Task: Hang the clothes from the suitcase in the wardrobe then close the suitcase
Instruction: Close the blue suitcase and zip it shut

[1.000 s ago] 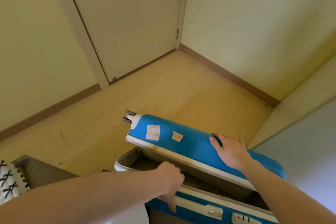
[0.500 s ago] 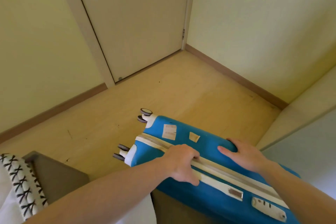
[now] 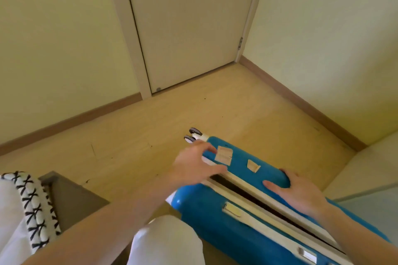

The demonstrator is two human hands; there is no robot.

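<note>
Resting spread fingers (image 3: 206,146) of both hands on blue suitcase (image 3: 215,221).

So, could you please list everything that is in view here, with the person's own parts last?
suitcase: one, blue with cream trim, lying on the floor lower right, halves slightly apart
wheels: two seen, dark, suitcase's far end
stickers: two, pale, on its upper half
door: one, cream, closed, far wall
floor: light wood
pillow: one, white with black crosses, lower left
left hand: fingers spread, at the suitcase's far end
right hand: flat on the upper half
</note>
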